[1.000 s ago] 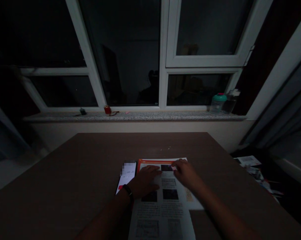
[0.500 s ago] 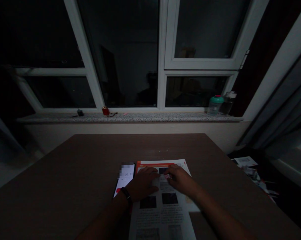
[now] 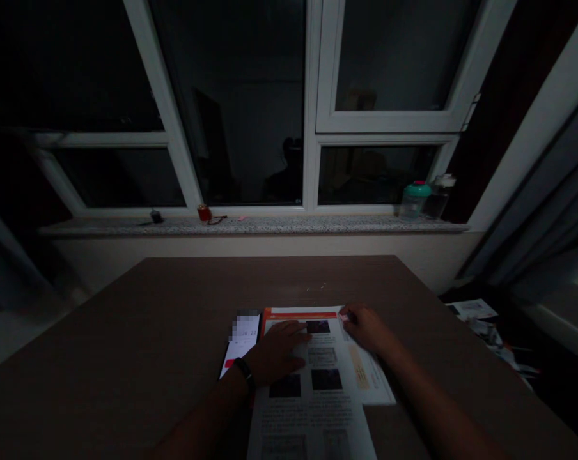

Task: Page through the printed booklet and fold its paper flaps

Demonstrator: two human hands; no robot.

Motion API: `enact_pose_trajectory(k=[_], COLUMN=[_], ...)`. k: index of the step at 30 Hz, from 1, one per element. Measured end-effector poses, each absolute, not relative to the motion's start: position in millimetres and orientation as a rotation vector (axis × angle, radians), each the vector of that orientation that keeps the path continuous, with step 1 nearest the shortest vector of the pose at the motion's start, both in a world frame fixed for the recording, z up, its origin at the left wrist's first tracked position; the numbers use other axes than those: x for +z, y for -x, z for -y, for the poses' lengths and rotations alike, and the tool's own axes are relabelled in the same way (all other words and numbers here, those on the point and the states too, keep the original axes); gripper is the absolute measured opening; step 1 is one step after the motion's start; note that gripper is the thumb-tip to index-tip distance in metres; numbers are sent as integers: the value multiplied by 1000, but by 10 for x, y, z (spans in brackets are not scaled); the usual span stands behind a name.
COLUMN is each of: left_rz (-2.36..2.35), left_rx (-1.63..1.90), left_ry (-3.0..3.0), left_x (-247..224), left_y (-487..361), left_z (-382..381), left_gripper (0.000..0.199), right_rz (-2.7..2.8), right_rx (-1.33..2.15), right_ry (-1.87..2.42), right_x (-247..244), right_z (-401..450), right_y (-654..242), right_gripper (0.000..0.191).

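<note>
Printed sheets (image 3: 312, 415) with text and dark pictures lie on the brown table, an orange band across the top edge. Flat on the upper left of the page rests my left hand (image 3: 280, 350), fingers stretched out and a dark band on its wrist. My right hand (image 3: 363, 326) is closed at the page's upper right corner. Its fingers pinch a small pink-and-white object (image 3: 343, 317), mostly hidden, whose kind I cannot make out. A lit phone (image 3: 241, 342) showing a running timer lies just left of the page, beside my left forearm.
Small white bits (image 3: 323, 285) lie on the table (image 3: 197, 287) beyond the page. On the stone windowsill (image 3: 279, 225) stand a teal-lidded bottle (image 3: 415, 201), a clear bottle (image 3: 437, 197) and a small red item (image 3: 204, 213). Papers (image 3: 476, 309) are piled low at the right.
My right hand has moved right, from the printed pictures to the page's upper right corner, still pinching the small object. My left hand stays in place.
</note>
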State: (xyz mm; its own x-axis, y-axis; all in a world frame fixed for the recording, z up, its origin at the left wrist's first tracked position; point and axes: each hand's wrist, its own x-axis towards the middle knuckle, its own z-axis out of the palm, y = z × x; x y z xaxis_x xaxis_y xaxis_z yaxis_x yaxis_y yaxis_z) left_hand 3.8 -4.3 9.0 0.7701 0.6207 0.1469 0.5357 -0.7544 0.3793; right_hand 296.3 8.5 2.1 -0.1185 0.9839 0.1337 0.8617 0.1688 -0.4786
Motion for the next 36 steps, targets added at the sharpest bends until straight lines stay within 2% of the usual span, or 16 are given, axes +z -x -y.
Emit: enact_pose_trajectory(k=[7,12,15,22,36], left_rz=[-897,-887,-880,-863,-852], left_rx=[416,442,441,475,465], left_ry=[-2636,-2618,-2620,-2618,-2628], left_x=[164,214,230,183,165], left_y=[-75,-96,-98,-86,-79], left_z=[56,75,81,67,54], left_gripper=[38,34,32,33,33], right_rz=[2088,2064,2127,2234,2232], right_rx=[319,219,222,252,287], right_ry=[1713,1619,1546,1549,1531], right_x=[83,175,213,155,162], right_z=[-57,19,56,59,82], right_y=[-3008,-2918,-2843,-2786,-2779], right_gripper=[26,19,24,36,30])
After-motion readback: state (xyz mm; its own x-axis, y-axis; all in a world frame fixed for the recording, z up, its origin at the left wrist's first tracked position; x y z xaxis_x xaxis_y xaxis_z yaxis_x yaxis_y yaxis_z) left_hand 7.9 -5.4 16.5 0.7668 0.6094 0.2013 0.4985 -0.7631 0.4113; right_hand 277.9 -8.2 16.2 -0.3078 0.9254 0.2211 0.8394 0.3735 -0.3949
